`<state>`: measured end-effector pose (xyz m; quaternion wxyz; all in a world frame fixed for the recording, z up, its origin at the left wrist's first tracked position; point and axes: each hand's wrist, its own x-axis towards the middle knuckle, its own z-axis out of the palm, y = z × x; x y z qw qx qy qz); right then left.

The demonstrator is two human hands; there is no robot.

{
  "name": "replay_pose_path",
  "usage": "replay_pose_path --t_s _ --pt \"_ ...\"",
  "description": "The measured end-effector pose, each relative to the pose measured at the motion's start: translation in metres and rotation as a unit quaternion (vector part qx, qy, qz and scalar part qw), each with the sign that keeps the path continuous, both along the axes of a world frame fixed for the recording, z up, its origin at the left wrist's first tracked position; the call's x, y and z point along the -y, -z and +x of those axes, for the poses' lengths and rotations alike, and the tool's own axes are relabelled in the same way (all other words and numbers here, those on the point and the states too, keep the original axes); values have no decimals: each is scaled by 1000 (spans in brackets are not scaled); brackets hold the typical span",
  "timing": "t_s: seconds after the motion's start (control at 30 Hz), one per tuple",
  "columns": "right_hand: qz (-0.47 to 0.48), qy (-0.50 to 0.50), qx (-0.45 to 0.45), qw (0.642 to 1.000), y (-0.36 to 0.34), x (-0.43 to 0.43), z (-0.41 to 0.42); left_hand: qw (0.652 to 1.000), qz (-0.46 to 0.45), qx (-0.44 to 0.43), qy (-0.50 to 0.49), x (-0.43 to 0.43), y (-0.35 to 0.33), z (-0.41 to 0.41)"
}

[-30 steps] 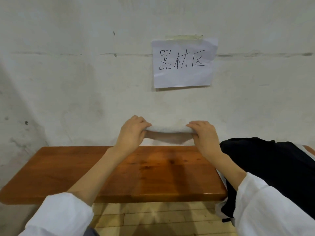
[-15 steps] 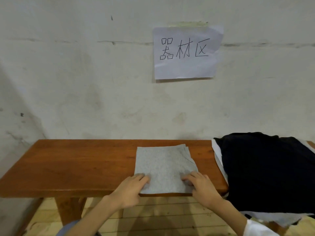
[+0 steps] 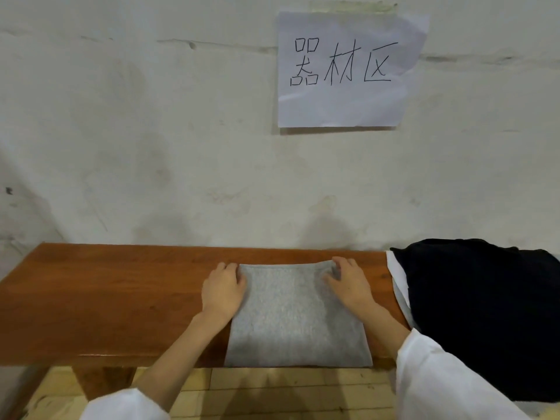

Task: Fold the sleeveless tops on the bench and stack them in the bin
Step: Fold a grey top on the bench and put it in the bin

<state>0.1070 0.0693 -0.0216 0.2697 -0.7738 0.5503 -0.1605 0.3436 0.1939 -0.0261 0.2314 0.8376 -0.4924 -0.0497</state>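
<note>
A folded grey sleeveless top [image 3: 297, 316] lies flat on the wooden bench [image 3: 106, 298], and its near edge hangs slightly over the bench front. My left hand [image 3: 222, 287] is at the far left corner of the top, with the thumb on the cloth and the fingers at its edge. At the far right corner my right hand [image 3: 348, 283] pinches the cloth, which bunches under the curled fingers. A pile of black cloth [image 3: 485, 313] over a white garment [image 3: 400, 286] covers the right end of the bench. No bin is in view.
The bench stands against a white wall that carries a taped paper sign [image 3: 345, 71]. Bare bench top stretches to the left of the grey top. Pale wooden floor [image 3: 288, 389] shows below the bench front.
One second ago both hands held the rolled grey top up against the wall. It then lay on the bench with my hands at its near edge. Both hands are now at its far corners.
</note>
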Motion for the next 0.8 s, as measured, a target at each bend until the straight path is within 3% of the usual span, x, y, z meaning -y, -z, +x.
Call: replay_pose_path --t_s 0.13,0.33,0.57,0.7,0.8 --pt "-25 -24 -58 998 11 10 2 999 -12 31 -12 9 8 0" --pt "-89 -13 -39 995 16 7 3 997 -67 -36 -14 8 16 -2" --pt "-215 55 147 964 -4 -18 9 981 -191 -45 -5 2 -6 -7" --pt "-227 49 98 968 -9 0 30 987 -153 -46 -37 17 0 5" --pt "-157 20 -32 987 3 10 38 995 -64 -56 -49 21 9 6"
